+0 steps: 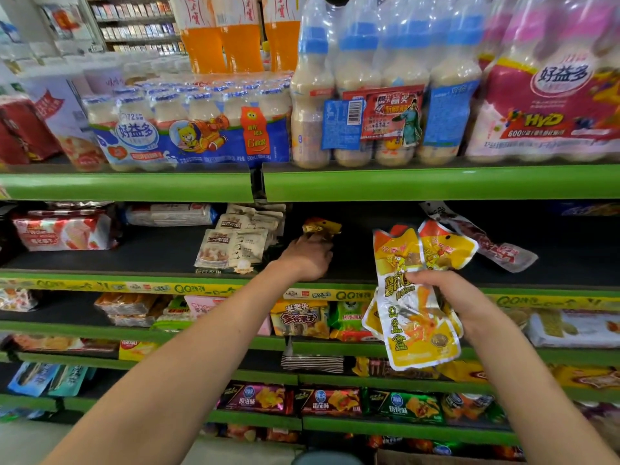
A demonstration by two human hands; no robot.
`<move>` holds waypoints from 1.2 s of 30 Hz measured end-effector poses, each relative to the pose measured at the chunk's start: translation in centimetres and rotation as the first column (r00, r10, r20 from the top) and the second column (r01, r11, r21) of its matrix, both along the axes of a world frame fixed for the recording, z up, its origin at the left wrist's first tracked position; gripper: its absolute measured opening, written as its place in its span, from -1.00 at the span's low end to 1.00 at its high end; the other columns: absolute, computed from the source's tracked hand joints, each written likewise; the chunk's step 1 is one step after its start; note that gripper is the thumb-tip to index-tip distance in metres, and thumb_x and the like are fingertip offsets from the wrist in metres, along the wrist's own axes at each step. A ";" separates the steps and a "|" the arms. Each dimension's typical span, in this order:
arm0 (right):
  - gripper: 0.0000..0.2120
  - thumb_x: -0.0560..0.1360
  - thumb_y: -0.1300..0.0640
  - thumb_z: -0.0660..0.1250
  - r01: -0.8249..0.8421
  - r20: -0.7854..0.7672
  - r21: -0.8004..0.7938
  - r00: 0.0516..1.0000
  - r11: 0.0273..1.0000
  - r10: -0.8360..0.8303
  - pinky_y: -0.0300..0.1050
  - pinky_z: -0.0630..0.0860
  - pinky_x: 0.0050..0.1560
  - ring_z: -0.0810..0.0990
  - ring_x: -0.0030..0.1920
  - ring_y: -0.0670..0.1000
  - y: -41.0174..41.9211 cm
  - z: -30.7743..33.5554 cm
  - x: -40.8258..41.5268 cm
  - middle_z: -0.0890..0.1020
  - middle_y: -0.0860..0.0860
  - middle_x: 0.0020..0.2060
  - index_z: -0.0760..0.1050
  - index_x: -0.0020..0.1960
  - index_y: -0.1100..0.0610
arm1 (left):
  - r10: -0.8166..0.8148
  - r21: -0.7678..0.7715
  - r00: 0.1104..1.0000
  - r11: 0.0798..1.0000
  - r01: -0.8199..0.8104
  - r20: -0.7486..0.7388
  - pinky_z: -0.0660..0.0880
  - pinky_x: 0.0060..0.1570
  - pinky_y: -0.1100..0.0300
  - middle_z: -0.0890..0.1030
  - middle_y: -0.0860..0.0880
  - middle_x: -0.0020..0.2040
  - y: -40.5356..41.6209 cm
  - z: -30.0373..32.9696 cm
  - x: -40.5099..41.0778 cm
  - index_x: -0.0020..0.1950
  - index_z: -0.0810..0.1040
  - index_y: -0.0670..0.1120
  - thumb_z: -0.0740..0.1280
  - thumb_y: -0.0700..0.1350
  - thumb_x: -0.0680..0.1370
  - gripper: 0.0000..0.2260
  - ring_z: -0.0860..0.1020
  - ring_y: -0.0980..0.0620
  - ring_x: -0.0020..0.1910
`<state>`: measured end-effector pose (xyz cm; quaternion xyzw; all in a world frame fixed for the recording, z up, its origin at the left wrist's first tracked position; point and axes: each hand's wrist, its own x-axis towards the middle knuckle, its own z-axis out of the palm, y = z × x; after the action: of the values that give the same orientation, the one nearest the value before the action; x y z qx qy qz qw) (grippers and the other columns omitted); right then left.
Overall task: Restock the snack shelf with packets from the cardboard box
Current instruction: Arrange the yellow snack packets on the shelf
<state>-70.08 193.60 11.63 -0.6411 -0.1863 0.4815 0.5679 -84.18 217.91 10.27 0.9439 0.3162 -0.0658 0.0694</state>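
Observation:
My left hand (310, 255) reaches into the dark second shelf (352, 263) and grips a yellow snack packet (321, 226) standing at the back of it. My right hand (446, 297) holds a bunch of yellow and silver snack packets (414, 297) in front of the shelf's green edge, fanned upward. A red and clear packet (493, 246) lies on the same shelf just behind that bunch. A corner of the cardboard box (446, 459) shows at the bottom edge.
Beige nut packets (235, 243) stand left of my left hand, and wafer packs (63, 229) lie farther left. Bottled yoghurt drinks (375, 95) fill the top shelf. Lower green shelves carry chips (330, 401) and other snacks.

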 end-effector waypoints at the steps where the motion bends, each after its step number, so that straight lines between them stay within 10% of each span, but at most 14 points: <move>1: -0.86 0.43 0.13 0.46 0.004 -0.014 0.013 1.000 1.000 -0.004 0.24 0.59 0.13 0.73 -0.01 0.23 0.0 -0.1 0.1 0.73 0.16 0.01 0.73 -0.03 0.10 | 0.022 0.020 1.000 1.000 -0.022 -0.002 0.21 0.48 -0.09 0.23 -0.13 0.59 0.3 -0.2 -0.1 0.55 0.31 -0.03 0.03 0.02 0.70 -0.58 0.21 -0.23 0.52; 7: -0.85 0.41 0.12 0.48 0.007 -0.029 0.030 1.000 1.000 -0.006 0.26 0.58 0.16 0.72 0.01 0.22 0.1 -0.4 0.0 0.73 0.14 0.02 0.73 -0.03 0.09 | 0.139 0.088 0.990 0.986 -0.139 0.012 0.20 0.44 -0.12 0.29 -0.13 0.56 0.4 0.1 -1.3 0.53 0.33 0.00 0.03 0.03 0.70 -0.59 0.20 -0.24 0.51; 10: -0.88 0.42 0.14 0.47 0.009 -0.048 0.044 0.999 0.999 -0.007 0.18 0.62 0.09 0.73 -0.01 0.20 0.2 -0.4 -0.1 0.73 0.14 0.02 0.74 -0.06 0.05 | 0.117 0.068 0.949 0.987 -0.143 0.294 0.33 0.33 -0.04 0.45 -0.16 0.43 -2.6 1.8 -0.9 0.44 0.46 -0.04 0.14 0.07 0.67 -0.61 0.36 -0.24 0.41; 12: -0.85 0.39 0.14 0.48 0.008 -0.055 0.050 0.998 0.999 -0.005 0.23 0.59 0.15 0.73 0.01 0.20 0.3 -0.4 0.0 0.73 0.14 0.03 0.73 -0.05 0.04 | 0.195 -0.273 0.860 0.960 -0.068 0.471 0.45 0.09 0.11 0.61 -0.12 0.23 -5.4 3.0 -0.5 0.33 0.56 -0.04 0.20 0.21 0.61 -0.56 0.56 -0.17 0.22; 15: -0.78 0.37 0.14 0.49 0.010 -0.050 0.061 0.999 0.998 -0.007 0.29 0.54 0.23 0.71 0.05 0.23 0.4 -0.5 0.0 0.73 0.15 0.05 0.72 0.02 0.10 | 0.347 -0.765 0.845 0.636 0.107 0.406 0.54 -0.24 0.17 0.68 0.03 0.13 -9.6 4.4 -0.5 0.30 0.59 0.01 0.28 0.42 0.43 -0.37 0.69 0.00 -0.11; 20: -0.63 0.46 0.07 0.48 0.035 -0.018 0.098 0.999 0.995 -0.034 0.21 0.60 0.14 0.72 0.04 0.20 0.2 -0.7 -0.3 0.72 0.14 0.06 0.61 0.24 0.12 | 0.361 -0.811 0.832 0.561 0.167 0.421 0.61 -0.17 0.18 0.74 0.10 -0.04 -11.5 2.8 -0.6 0.12 0.65 0.08 0.49 -0.02 0.52 -0.81 0.70 0.09 -0.13; 27: -0.70 0.49 -0.30 0.35 0.087 -0.043 0.089 0.996 0.992 -0.084 -0.22 0.58 -0.47 0.72 -0.28 -0.13 0.1 -0.8 0.0 0.74 -0.16 -0.24 0.59 0.07 -0.12 | 0.576 -0.847 0.649 0.485 0.218 0.497 0.50 -0.11 0.17 0.74 -0.02 -0.03 -11.4 1.6 -1.3 -0.01 0.73 0.00 0.39 -0.08 0.60 -0.89 0.63 0.06 -0.12; 36: -0.82 0.52 0.07 0.39 0.160 0.099 0.036 0.982 0.986 -0.163 0.19 0.63 0.07 0.74 -0.11 0.18 1.1 -2.0 0.1 0.75 0.15 -0.11 0.67 0.02 0.15 | 0.475 -0.720 0.581 0.622 0.309 0.660 0.58 0.16 -0.04 0.72 -0.03 0.06 -12.9 0.6 -1.4 0.11 0.68 -0.05 0.30 -0.12 0.65 -0.84 0.65 -0.07 0.11</move>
<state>-69.95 194.66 9.60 -0.6697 -0.1690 0.3981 0.6037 -85.62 205.04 10.92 0.7169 0.2366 0.2450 0.6083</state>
